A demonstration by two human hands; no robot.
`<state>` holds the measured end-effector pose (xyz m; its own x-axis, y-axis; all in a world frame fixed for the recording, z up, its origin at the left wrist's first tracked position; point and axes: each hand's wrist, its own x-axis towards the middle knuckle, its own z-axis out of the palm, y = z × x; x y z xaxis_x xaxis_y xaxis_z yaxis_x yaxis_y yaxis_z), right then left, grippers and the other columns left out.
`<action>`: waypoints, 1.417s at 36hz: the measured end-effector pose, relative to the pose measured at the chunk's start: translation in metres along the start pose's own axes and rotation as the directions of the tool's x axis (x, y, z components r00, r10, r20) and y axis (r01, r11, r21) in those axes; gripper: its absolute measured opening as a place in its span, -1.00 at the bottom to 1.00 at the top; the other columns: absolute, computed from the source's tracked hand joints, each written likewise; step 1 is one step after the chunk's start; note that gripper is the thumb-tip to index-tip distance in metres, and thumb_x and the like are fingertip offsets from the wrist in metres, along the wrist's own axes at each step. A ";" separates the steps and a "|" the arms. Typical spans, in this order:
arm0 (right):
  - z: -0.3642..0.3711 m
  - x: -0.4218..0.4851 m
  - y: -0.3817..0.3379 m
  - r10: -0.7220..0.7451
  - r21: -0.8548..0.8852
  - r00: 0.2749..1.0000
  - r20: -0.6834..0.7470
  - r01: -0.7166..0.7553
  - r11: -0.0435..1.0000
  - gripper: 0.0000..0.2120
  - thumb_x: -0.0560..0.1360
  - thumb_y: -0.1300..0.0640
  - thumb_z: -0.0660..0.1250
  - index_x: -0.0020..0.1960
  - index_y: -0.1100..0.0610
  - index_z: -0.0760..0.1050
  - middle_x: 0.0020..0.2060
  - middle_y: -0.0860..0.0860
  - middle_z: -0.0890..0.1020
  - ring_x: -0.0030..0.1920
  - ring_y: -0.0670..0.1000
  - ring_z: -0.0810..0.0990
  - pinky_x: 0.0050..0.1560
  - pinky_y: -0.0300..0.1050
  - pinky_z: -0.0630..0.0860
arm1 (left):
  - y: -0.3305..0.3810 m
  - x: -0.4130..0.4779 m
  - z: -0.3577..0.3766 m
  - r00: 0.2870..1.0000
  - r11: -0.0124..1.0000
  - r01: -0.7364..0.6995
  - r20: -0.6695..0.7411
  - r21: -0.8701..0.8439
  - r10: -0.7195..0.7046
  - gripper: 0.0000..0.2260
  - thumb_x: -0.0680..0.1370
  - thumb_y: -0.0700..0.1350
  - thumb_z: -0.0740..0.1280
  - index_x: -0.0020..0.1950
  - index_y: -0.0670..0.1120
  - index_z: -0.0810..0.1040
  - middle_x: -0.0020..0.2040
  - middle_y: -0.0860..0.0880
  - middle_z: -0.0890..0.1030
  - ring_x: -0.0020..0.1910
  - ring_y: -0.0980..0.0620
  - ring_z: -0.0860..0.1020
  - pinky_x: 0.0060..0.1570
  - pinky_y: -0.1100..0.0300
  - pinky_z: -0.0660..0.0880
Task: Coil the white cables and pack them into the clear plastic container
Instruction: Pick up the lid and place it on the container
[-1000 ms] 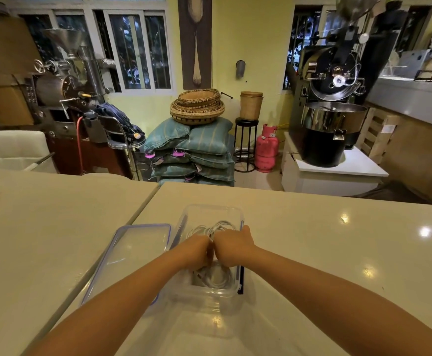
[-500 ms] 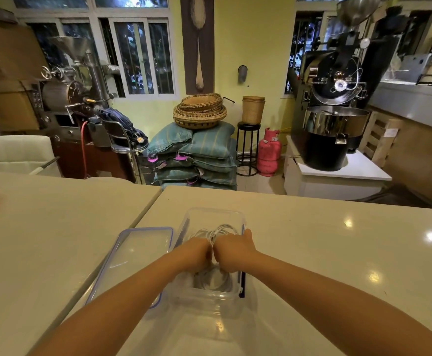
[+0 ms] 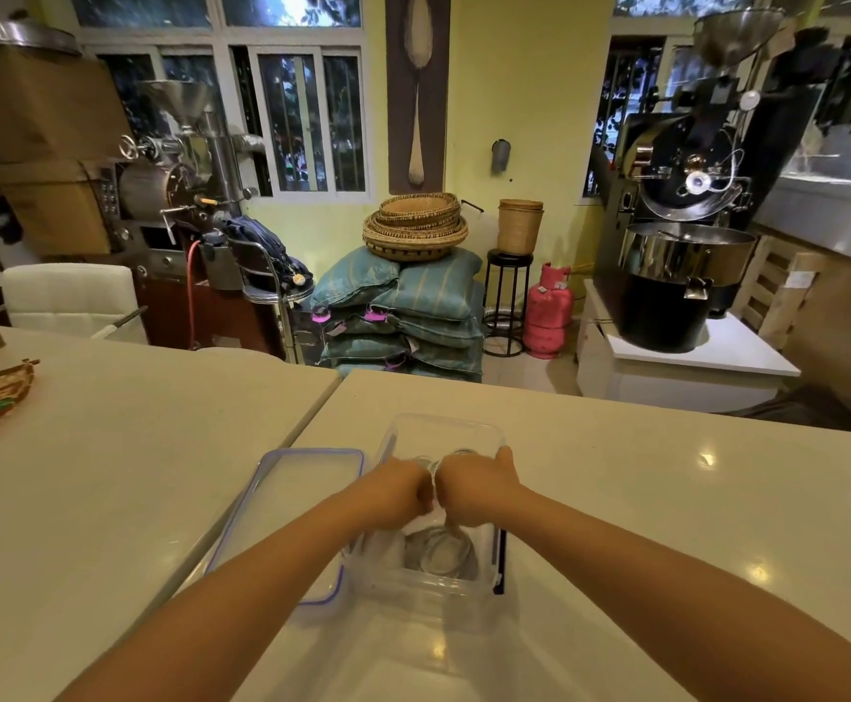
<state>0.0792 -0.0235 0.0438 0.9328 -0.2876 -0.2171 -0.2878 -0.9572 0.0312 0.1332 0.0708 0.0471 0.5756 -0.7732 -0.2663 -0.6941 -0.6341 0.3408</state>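
While both fists press side by side over the clear plastic container (image 3: 443,433), left hand (image 3: 397,491) and right hand (image 3: 479,486) have their fingers curled tight on the white cables (image 3: 441,549), coiled inside it. Light, limp and springy, the loops likely uncoil if freed; hold across the whole bundle. Its lid (image 3: 287,519) lies just left.

From my remote seat the room reads warm and fairly dim, lit from overhead: small ceiling-lamp reflections glare off the glossy countertop (image 3: 666,499) on the right. The windows (image 3: 307,119) show darker bluish daylight. The wide lens bows the edges, my forearms smear softly near the bottom, and the clear plastic container (image 3: 443,433) looks hazy.
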 end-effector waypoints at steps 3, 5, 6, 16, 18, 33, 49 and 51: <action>-0.016 0.003 -0.005 -0.007 0.075 0.999 -0.049 0.011 0.997 -0.74 0.45 0.13 0.32 0.13 0.15 0.48 0.08 0.09 0.60 0.16 0.14 0.49 0.27 0.11 0.19 | -0.012 -0.002 -0.014 0.985 0.999 -0.025 -0.171 -0.036 0.018 -0.78 0.55 -0.19 0.21 0.14 -0.19 0.55 0.15 -0.16 0.60 0.12 -0.09 0.54 0.11 0.15 0.42; -0.027 0.005 -0.009 -0.011 0.137 0.996 -0.089 0.023 0.990 -0.73 0.46 0.14 0.31 0.15 0.14 0.47 0.12 0.09 0.58 0.17 0.15 0.49 0.23 0.07 0.25 | -0.022 -0.003 -0.025 0.961 0.996 -0.020 -0.278 -0.084 -0.004 -0.78 0.55 -0.18 0.20 0.12 -0.17 0.56 0.12 -0.13 0.61 0.03 -0.01 0.53 0.06 0.19 0.41; -0.032 0.008 -0.014 -0.023 0.174 0.993 -0.116 0.043 0.984 -0.73 0.46 0.15 0.30 0.15 0.14 0.48 0.12 0.09 0.57 0.17 0.14 0.49 0.20 0.04 0.28 | -0.032 -0.006 -0.032 0.942 0.993 -0.005 -0.334 -0.117 -0.035 -0.79 0.56 -0.18 0.20 0.11 -0.17 0.56 0.11 -0.12 0.61 -0.02 0.02 0.51 0.04 0.19 0.41; -0.053 0.030 -0.087 -0.168 0.570 0.981 -0.096 0.193 0.799 -0.56 0.50 0.16 0.29 0.32 0.30 0.33 0.30 0.21 0.44 0.29 0.17 0.41 0.22 -0.05 0.38 | -0.140 -0.030 -0.028 0.804 0.881 0.428 -0.362 -0.201 -0.472 -0.75 0.58 -0.09 0.13 0.14 -0.19 0.47 0.17 -0.22 0.56 0.11 -0.18 0.52 0.07 0.09 0.45; -0.050 0.035 -0.101 -0.144 0.669 0.989 -0.041 0.134 0.731 -0.55 0.49 0.18 0.30 0.32 0.33 0.31 0.31 0.22 0.42 0.29 0.17 0.41 0.19 -0.05 0.39 | -0.152 -0.035 -0.018 0.803 0.861 0.480 -0.311 -0.168 -0.508 -0.72 0.58 -0.09 0.12 0.18 -0.20 0.45 0.22 -0.23 0.53 0.16 -0.16 0.51 0.08 0.11 0.43; -0.009 0.069 -0.131 0.067 0.627 0.967 0.248 -0.212 0.750 -0.45 0.55 0.09 0.16 0.45 0.29 0.10 0.41 0.18 0.30 0.39 0.21 0.30 0.40 0.04 0.28 | -0.168 -0.033 0.003 0.809 0.815 0.509 -0.167 -0.278 -0.563 -0.72 0.55 -0.17 0.14 0.13 -0.31 0.49 0.20 -0.27 0.54 0.18 -0.19 0.49 0.08 0.13 0.42; -0.044 0.054 -0.115 0.088 0.934 0.990 0.114 -0.137 0.331 -0.50 0.49 0.26 0.23 0.39 0.27 0.17 0.35 0.19 0.34 0.30 0.16 0.37 0.03 -0.11 0.36 | -0.179 -0.042 -0.059 0.688 0.755 0.385 -0.379 -0.532 -0.618 -0.79 0.43 -0.34 0.22 -0.03 -0.36 0.60 0.02 -0.34 0.62 0.03 -0.28 0.56 -0.01 0.00 0.50; -0.054 0.050 -0.111 0.098 0.937 0.991 0.089 -0.116 0.328 -0.47 0.49 0.27 0.22 0.41 0.27 0.15 0.36 0.19 0.33 0.31 0.16 0.36 0.05 -0.09 0.36 | -0.171 -0.042 -0.072 0.683 0.769 0.347 -0.417 -0.536 -0.599 -0.80 0.44 -0.33 0.24 -0.03 -0.33 0.61 -0.01 -0.31 0.64 0.01 -0.26 0.57 0.01 0.01 0.50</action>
<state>0.1690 0.0666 0.0819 0.8772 -0.3759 -0.2986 -0.4061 -0.2494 -0.8791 0.2591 0.2128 0.0645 0.9895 -0.1439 -0.0099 -0.1026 -0.7500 0.6534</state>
